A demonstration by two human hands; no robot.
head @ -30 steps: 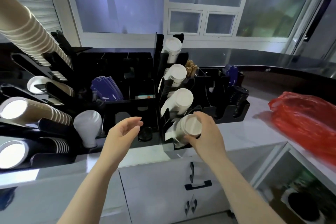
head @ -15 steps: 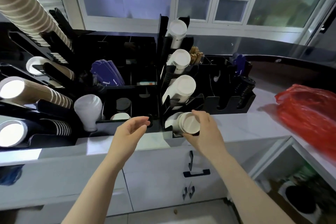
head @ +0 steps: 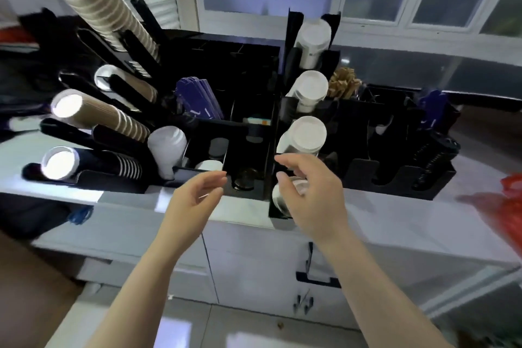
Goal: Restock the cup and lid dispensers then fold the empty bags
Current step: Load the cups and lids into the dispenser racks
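At the white counter (head: 381,223), my left hand (head: 195,200) hung in the air just in front of the black compartment organiser (head: 245,150), fingers loosely extended and grasping nothing. My right hand (head: 313,198) was raised in front of the tall black cup dispenser (head: 285,110), fingers relaxed and spread, likewise holding nothing; it partly hid the lowest white paper cup stack (head: 278,200) in that dispenser, and I could not tell whether any finger touched it. Three further white cup stacks (head: 306,134) sat in the slots above, rims facing me. To the left, ribbed brown paper cup stacks (head: 93,113) and a dark striped cup stack (head: 93,165) lay tilted in the black angled rack (head: 113,133), beside an upturned white lid stack (head: 166,147). Black lids (head: 432,161) stood in the low black holder (head: 395,181) to the right. A red plastic bag (head: 505,215), blurred, lay at the counter's far right edge.
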